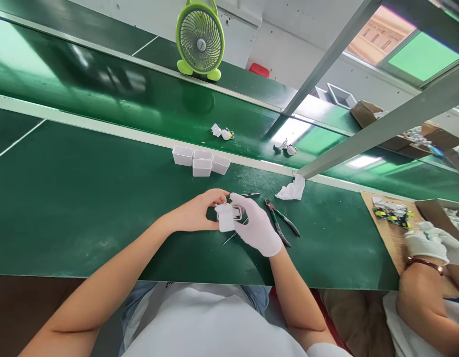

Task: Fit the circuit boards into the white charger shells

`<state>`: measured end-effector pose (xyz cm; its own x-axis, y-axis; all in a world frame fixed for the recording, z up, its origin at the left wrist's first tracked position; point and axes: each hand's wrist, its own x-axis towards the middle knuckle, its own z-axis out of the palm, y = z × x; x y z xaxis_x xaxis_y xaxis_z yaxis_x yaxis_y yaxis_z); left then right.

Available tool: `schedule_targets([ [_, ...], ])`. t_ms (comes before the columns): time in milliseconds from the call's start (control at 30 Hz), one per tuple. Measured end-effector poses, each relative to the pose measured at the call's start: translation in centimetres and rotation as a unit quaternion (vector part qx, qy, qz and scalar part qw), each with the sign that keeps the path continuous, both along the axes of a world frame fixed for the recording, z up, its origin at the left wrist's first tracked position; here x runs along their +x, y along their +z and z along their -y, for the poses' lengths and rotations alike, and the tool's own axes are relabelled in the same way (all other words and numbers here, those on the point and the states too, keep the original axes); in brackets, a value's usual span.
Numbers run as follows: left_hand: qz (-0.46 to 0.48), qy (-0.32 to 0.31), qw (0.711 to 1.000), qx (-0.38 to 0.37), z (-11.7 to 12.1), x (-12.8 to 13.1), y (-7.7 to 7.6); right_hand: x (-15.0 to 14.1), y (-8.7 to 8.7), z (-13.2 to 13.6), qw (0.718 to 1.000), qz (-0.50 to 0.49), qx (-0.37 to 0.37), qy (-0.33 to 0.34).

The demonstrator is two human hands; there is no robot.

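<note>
Filling most of the view, a dark green table (pixel 84 198) spreads before the person, with a pale strip (pixel 84 127) along its far side and a glossy green surface (pixel 140 116) beyond. A slanting pale post (pixel 363 139) crosses the upper right. At the lower right, a co-worker's white-gloved hands (pixel 426 245) rest over a cardboard sheet (pixel 378 210), near small circuit boards (pixel 393 214) and an open cardboard box (pixel 432 208). A lime-green fan (pixel 201 44) stands upright at top centre. The person's bare left hand (pixel 195 213) and white-gloved right hand (pixel 257 230) meet above the middle of the table. Between them is a small white case (pixel 226 219): the right thumb and fingers are clamped on its right side, and the left thumb and fingers close on its left edge, though the left fingertips are partly hidden and their exact hold is hard to read. Four white boxes (pixel 202 167) stand grouped against the pale strip. Cutting pliers (pixel 276 221) lie to the right of the right hand, handles spread, with a crumpled white cloth (pixel 292 189) near the foot of the post. Two clusters of small white parts (pixel 225 133) sit on the glossy surface. Smallest, a thin metal rod (pixel 229 239) shows below the case, its upper end behind the right hand.
</note>
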<state>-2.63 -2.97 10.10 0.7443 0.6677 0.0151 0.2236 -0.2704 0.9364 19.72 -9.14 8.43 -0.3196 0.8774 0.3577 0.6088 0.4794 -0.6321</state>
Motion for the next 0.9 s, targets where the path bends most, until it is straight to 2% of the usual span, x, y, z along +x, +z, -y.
schedule_targets([
  [67,-0.068,0.038,0.997,0.009,-0.5,-0.5,-0.1,-0.5,-1.5,-0.8,0.998,0.034,-0.021,-0.041],
  [100,-0.08,0.037,0.996,0.006,-0.6,-0.7,-0.1,-0.7,-2.1,-1.0,0.997,0.042,-0.034,-0.05],
  [200,-0.057,0.02,0.998,0.0,-0.4,-0.7,0.3,-1.0,-3.2,-1.4,0.996,0.032,-0.055,-0.067],
  [367,-0.062,0.06,0.994,0.067,0.0,-0.1,0.2,-1.0,-4.5,-1.3,0.996,0.004,-0.02,-0.083],
  [467,-0.08,0.031,0.988,0.126,-0.1,0.0,-0.4,-1.0,-5.2,-1.5,0.997,0.0,0.007,-0.079],
  [567,-0.076,0.041,0.987,0.138,0.0,0.3,-0.7,-1.0,-5.3,-1.8,0.998,-0.005,0.021,-0.057],
  [700,-0.07,0.14,0.979,0.13,0.1,0.7,-0.7,-1.1,-5.1,-2.0,0.999,-0.008,0.03,-0.013],
  [800,-0.057,0.198,0.97,0.128,0.2,0.8,-0.6,-1.3,-5.0,-2.0,0.999,-0.011,0.033,-0.006],
  [900,-0.044,0.182,0.973,0.132,0.4,0.7,-0.6,-1.4,-4.8,-1.9,0.999,-0.009,0.031,-0.019],
])
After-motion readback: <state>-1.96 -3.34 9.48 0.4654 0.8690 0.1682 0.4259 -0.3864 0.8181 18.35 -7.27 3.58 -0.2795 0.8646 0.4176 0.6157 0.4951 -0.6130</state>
